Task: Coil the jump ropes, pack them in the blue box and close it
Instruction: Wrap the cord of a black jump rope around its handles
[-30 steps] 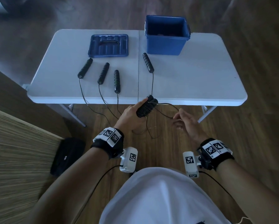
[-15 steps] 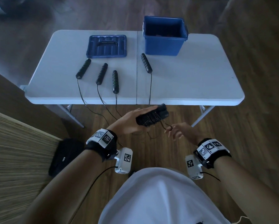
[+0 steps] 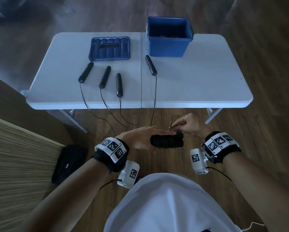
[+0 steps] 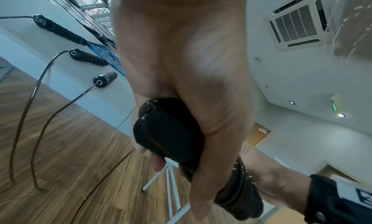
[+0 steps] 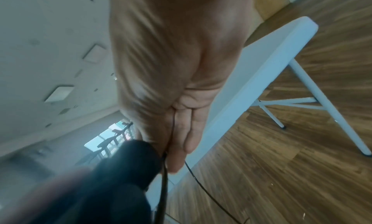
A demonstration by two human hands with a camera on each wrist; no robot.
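Note:
In front of my body, below the table edge, my left hand (image 3: 147, 139) grips a pair of black jump rope handles (image 3: 167, 142) with rope wound around them. The same bundle (image 4: 171, 132) fills my palm in the left wrist view. My right hand (image 3: 185, 126) pinches the thin rope (image 5: 173, 132) just above the bundle's right end (image 5: 130, 160). Several more black handles (image 3: 151, 65) (image 3: 119, 84) lie on the white table (image 3: 199, 84), their ropes hanging off the front edge to the floor. The open blue box (image 3: 168, 37) stands at the back; its lid (image 3: 109, 48) lies to its left.
A black bag (image 3: 68, 163) lies on the wood floor at my left, beside a low striped surface (image 3: 14, 164). Loose ropes (image 4: 38, 116) trail over the floor between me and the table. White table legs (image 5: 322, 100) stand at the right.
The wound bundle has come closer to my body and turned level. My right hand has risen from below the bundle to its right end, pinching the rope there.

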